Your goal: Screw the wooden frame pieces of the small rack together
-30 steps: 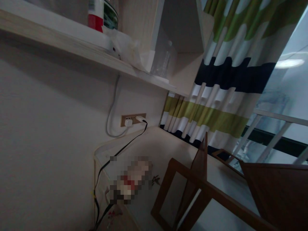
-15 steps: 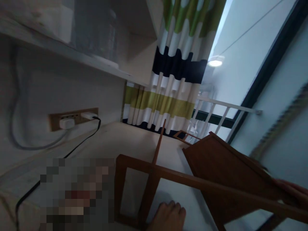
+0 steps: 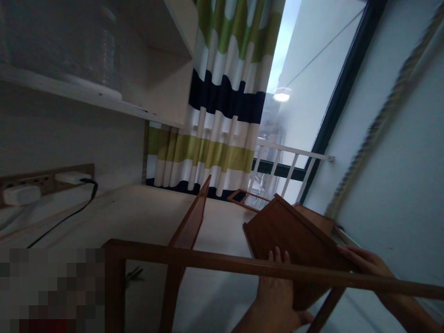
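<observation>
A brown wooden panel with a raised edge stands tilted on the pale surface at the centre right. My left hand reaches behind the long bar of a brown wooden frame. Its fingers are stretched out against the panel's face, the thumb held apart. At the panel's right edge, my right hand has its fingers over the rim; its thumb is hidden. The frame crosses the foreground, and a thin upright brown board joins it left of my hands.
Behind the panel lies a small brown frame piece. A white shelf overhangs the left side. Plugs and a black cable run along the left wall. A striped curtain, a white railing and a rope stand beyond.
My left hand has moved from below the bar up and right onto the panel, its fingers straightening. My right hand shows more fully at the panel's edge. The view has shifted right.
</observation>
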`<state>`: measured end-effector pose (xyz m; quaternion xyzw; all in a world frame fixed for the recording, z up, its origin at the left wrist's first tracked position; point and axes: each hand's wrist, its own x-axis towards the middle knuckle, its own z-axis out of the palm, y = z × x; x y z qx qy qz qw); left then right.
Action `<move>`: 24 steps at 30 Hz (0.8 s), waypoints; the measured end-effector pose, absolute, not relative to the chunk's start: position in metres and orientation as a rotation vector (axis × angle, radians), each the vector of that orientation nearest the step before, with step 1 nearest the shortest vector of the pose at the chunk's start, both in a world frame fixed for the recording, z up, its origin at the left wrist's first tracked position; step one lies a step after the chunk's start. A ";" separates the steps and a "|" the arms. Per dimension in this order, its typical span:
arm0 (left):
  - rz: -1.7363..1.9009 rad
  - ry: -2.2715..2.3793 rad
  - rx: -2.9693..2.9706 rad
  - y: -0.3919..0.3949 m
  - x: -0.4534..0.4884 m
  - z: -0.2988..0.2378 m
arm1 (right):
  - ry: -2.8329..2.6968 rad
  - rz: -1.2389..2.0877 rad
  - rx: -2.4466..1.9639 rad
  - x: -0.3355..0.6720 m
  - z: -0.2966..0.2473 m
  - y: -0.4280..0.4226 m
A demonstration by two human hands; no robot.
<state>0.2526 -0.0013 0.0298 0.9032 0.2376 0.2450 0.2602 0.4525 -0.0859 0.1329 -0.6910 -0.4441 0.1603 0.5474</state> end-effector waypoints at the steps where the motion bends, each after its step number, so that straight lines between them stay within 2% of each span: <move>1: 0.613 0.679 2.448 -0.001 0.259 0.027 | -1.049 0.394 -1.626 0.452 0.131 -0.086; 8: 0.615 0.627 2.480 0.003 0.285 -0.001 | -0.943 0.467 -1.542 0.439 0.133 -0.082; 16: 0.587 0.893 2.332 0.007 0.308 -0.012 | -0.865 0.643 -1.337 0.413 0.133 -0.076; 24: 0.781 0.416 2.255 0.008 0.273 -0.017 | -0.885 0.882 -1.204 0.395 0.142 -0.072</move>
